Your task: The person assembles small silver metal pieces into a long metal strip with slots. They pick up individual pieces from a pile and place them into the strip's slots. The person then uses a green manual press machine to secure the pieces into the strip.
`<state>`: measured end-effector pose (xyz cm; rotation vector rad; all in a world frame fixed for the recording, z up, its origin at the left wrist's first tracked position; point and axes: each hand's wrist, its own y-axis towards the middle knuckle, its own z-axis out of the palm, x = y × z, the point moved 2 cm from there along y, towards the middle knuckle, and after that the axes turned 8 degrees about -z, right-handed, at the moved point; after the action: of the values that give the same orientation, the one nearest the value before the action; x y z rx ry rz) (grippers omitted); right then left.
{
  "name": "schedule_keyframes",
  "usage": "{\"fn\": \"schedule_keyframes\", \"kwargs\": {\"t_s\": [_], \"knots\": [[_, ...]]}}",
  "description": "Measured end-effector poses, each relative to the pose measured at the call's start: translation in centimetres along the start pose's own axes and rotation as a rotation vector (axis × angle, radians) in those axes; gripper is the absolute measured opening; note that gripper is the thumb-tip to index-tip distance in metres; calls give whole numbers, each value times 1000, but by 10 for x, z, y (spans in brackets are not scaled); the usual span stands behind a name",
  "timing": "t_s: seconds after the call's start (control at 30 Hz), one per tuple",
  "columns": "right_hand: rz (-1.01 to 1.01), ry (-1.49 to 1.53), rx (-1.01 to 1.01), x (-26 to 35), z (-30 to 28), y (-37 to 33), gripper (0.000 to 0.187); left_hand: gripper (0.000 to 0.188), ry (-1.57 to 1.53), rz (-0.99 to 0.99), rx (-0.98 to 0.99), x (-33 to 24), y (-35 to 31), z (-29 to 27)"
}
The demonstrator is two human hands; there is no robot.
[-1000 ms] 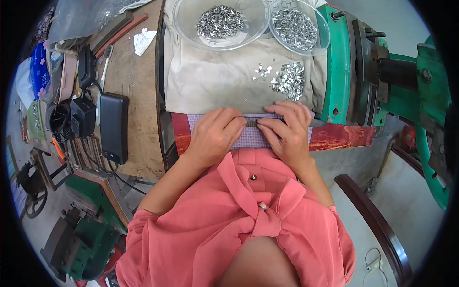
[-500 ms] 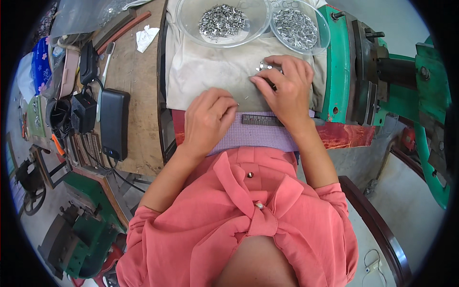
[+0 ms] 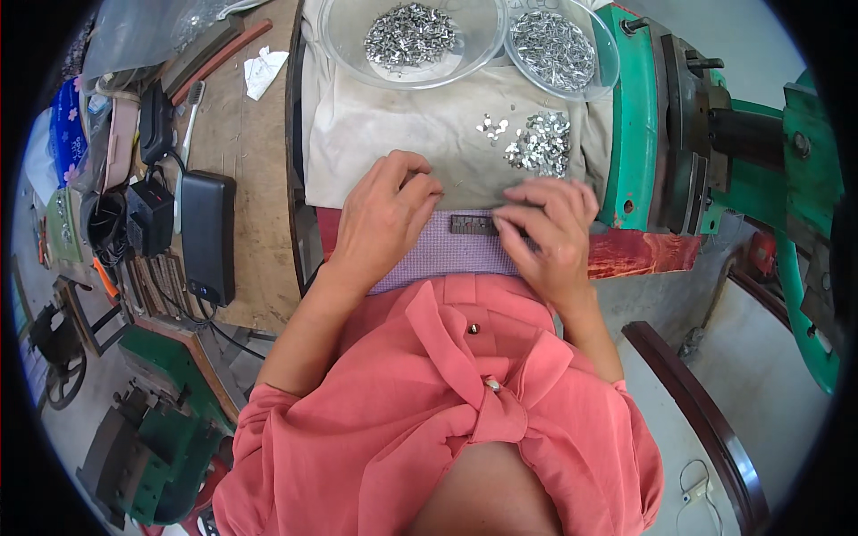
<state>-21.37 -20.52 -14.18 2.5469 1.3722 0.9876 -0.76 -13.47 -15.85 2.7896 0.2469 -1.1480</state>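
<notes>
My left hand (image 3: 386, 214) rests at the near edge of the beige cloth, its fingers curled in and the thumb against them; whatever it may hold is hidden. At the right end of a dark slotted metal block (image 3: 472, 224) is my right hand (image 3: 550, 234), thumb and forefinger drawn together. What lies between those fingertips is too small to make out. The block sits on a purple textured mat (image 3: 420, 255). Just beyond my right hand, a pile of small flat silvery metal pieces (image 3: 541, 145) lies on the cloth (image 3: 375, 125), with several loose ones to its left.
Two clear plastic bowls, a large one (image 3: 332, 55) and a smaller one (image 3: 617, 71), hold small metal parts at the far side. A green machine (image 3: 623, 152) borders the right. On the wooden table (image 3: 259, 179) at left are a black power bank (image 3: 209, 234) and a toothbrush (image 3: 189, 125).
My right hand has come back toward me from the flat metal pieces to the slotted block, uncovering the pile. My left hand has barely moved.
</notes>
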Motion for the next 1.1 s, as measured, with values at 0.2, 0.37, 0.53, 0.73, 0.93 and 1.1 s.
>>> {"fn": "schedule_keyframes", "kwargs": {"t_s": [0.2,0.37,0.53,0.73,0.93,1.1], "knots": [[26,-5,-10,-2,1,-8,17,15,-1,17,-72,1,-3,3],[23,-101,-100,-17,1,24,17,16,4,37,-112,1,-9,4],[-50,-217,-72,-26,11,52,14,17,-23,53,-97,-6,-15,3],[-57,-253,-48,-26,16,58,14,17,-66,122,-37,-15,-27,12],[-34,-24,-47,-14,5,31,14,19,-27,156,-29,-13,-28,18],[-31,64,-20,4,4,2,15,20,-30,154,-39,-13,-27,18]]}}
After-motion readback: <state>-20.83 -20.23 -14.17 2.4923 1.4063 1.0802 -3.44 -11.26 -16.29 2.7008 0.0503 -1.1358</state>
